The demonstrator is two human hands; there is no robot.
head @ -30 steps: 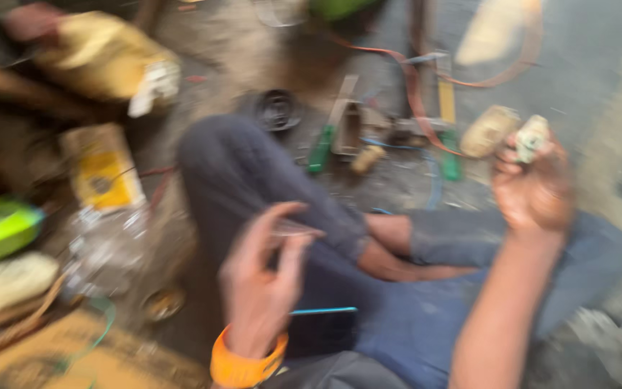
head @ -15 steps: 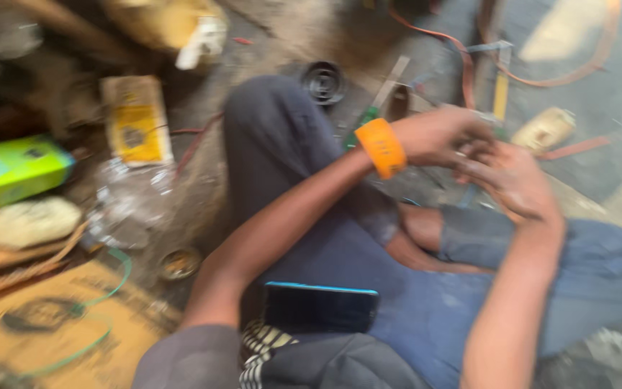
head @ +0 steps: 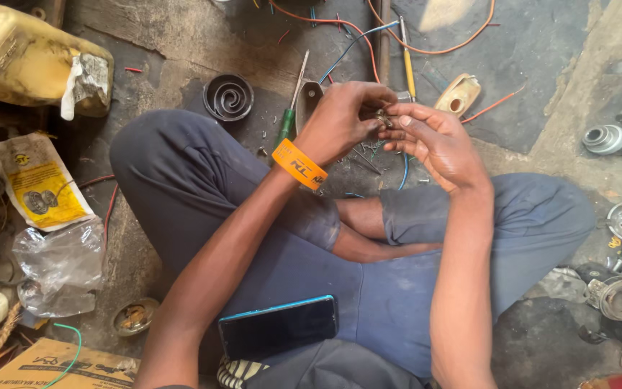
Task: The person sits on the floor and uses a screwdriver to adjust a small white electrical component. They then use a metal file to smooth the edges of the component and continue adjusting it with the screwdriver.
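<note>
A phone (head: 278, 327) lay dark on the person's lap, just beside the left forearm. Higher up, past the crossed legs, both hands met over the floor. The left hand (head: 340, 122), with an orange wristband (head: 299, 164) on its wrist, had its fingers curled shut on a small metal part (head: 384, 119). The right hand (head: 433, 140) pinched the same part from the other side, thumb and fingertips touching it. The part was too small to tell its kind.

Just beyond the hands a green screwdriver (head: 287, 124) lay on the floor, with a coiled spring (head: 227, 96) near it to the left. A yellow screwdriver (head: 407, 65) and loose wires (head: 340, 29) lay farther off. A yellow jerrycan (head: 23, 61) stood at the far left.
</note>
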